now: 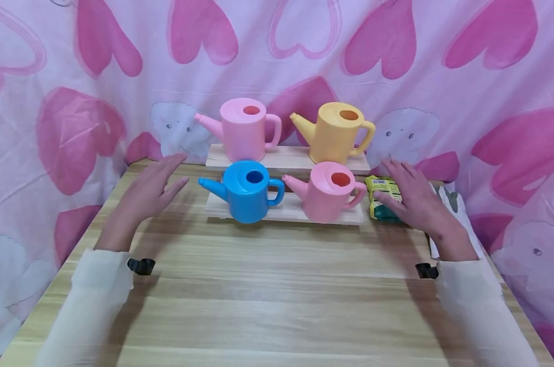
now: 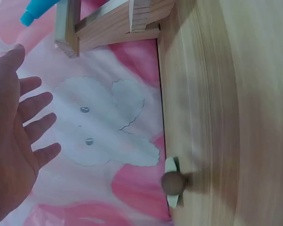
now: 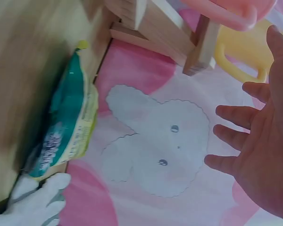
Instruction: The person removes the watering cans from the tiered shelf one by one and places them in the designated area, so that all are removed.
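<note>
Both hands hover over the table with fingers spread and nothing in them. My left hand [image 1: 150,191] is left of a blue watering can [image 1: 248,199], apart from its spout. My right hand [image 1: 412,196] is right of a pink watering can [image 1: 328,196], above a green and yellow packet [image 1: 381,191]. The blue and pink cans stand on the lower front step of a wooden rack [image 1: 281,210]. On its upper back step stand another pink watering can [image 1: 244,135] and a yellow watering can [image 1: 335,135]. All spouts point left.
White gloves [image 3: 37,200] with grey patches lie beside the packet at the right. In the left wrist view, a small brown round-topped object [image 2: 173,182] with pale green flaps is at the table's back edge. A pink heart-patterned curtain [image 1: 299,51] hangs behind the wooden table [image 1: 281,295].
</note>
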A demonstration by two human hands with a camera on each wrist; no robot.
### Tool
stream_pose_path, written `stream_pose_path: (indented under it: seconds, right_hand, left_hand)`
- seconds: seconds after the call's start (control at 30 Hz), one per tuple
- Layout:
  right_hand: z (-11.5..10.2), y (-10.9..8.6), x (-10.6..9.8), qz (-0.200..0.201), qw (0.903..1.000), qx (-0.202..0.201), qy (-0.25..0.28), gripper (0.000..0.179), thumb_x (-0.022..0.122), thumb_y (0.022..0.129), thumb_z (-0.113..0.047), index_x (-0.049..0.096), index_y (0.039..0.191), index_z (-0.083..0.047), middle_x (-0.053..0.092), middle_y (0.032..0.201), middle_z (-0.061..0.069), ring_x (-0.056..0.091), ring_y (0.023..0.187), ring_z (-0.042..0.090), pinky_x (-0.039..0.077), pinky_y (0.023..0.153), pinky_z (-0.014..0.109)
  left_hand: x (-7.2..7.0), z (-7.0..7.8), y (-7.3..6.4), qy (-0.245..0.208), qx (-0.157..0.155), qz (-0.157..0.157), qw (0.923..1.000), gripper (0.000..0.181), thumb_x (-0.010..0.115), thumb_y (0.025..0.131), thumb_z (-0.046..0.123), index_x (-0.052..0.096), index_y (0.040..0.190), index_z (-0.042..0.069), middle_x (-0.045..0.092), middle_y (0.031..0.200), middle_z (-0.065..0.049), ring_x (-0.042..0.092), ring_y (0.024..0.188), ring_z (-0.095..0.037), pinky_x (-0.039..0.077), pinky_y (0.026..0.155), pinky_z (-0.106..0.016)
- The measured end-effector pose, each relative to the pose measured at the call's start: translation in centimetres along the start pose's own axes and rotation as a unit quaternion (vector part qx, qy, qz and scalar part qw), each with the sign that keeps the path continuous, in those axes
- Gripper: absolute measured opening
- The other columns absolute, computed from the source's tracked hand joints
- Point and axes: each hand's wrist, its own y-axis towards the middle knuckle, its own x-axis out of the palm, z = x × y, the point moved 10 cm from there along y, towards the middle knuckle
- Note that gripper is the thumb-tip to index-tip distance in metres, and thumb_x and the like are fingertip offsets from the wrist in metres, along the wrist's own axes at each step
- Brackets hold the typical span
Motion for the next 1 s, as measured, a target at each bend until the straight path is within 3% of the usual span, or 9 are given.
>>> stream_pose_path:
  seconds: [0.2,0.33,0.53,0.73,0.87,1.0]
  right_hand:
    - [0.2,1.2,-1.1,0.005,0.9998,0.018,0.002,0.092,0.063,0.099,-0.054,0.007,0.167,-0.027,0.021,0.167,0.018,0.019,0.151,0.046,0.030,0.102,0.080]
    - [0.4,2.2,-1.9,0.008,0.9988,0.031,0.036,0.093,0.061,0.099,-0.055,0.003,0.167,-0.030,0.017,0.169,0.015,0.017,0.152,0.045,0.031,0.100,0.081]
    - [-0.2,3.8,-3.2,0.054,0.9951,0.009,0.082,0.091,0.061,0.101,-0.049,0.001,0.167,-0.031,0.019,0.169,0.012,0.025,0.149,0.045,0.033,0.098,0.081]
    - [-0.3,4.8,-3.6,0.071,0.9901,0.018,0.120,0.084,0.055,0.103,-0.051,0.003,0.167,-0.033,0.023,0.169,0.007,0.036,0.143,0.044,0.042,0.099,0.073]
    - [-0.1,5.4,-3.3,0.072,0.9861,0.033,0.146,0.077,0.051,0.105,-0.053,0.008,0.166,-0.034,0.027,0.167,0.005,0.043,0.139,0.043,0.043,0.103,0.068]
    - [0.0,5.8,-3.1,0.090,0.9820,0.036,0.162,0.070,0.049,0.106,-0.050,0.014,0.166,-0.037,0.028,0.167,-0.003,0.042,0.142,0.035,0.041,0.109,0.061]
  left_hand:
    - [1.0,-1.1,2.4,-0.083,-0.043,-0.012,0.9955,0.070,0.046,0.106,0.054,0.028,0.164,0.020,0.033,0.164,-0.016,0.031,0.147,-0.043,0.029,0.112,-0.069]
    - [1.2,-1.2,3.9,-0.152,-0.044,0.002,0.9874,0.070,0.049,0.105,0.055,0.030,0.164,0.022,0.037,0.161,-0.016,0.034,0.146,-0.042,0.033,0.110,-0.070]
    - [2.2,-0.9,5.6,-0.240,-0.034,0.015,0.9701,0.064,0.052,0.108,0.041,0.029,0.164,0.021,0.041,0.159,-0.015,0.042,0.142,-0.040,0.038,0.111,-0.062]
    - [3.0,-0.2,6.4,-0.281,-0.035,0.009,0.9589,0.059,0.053,0.109,0.031,0.034,0.162,0.011,0.043,0.157,-0.017,0.046,0.139,-0.039,0.039,0.111,-0.059]
    - [3.6,-0.5,6.5,-0.295,-0.048,0.000,0.9543,0.058,0.051,0.110,0.031,0.034,0.162,0.012,0.042,0.158,-0.016,0.046,0.138,-0.040,0.042,0.109,-0.059]
    - [4.5,-1.3,6.6,-0.296,-0.050,0.000,0.9537,0.061,0.051,0.109,0.039,0.033,0.163,0.017,0.042,0.159,-0.014,0.047,0.138,-0.038,0.043,0.109,-0.057]
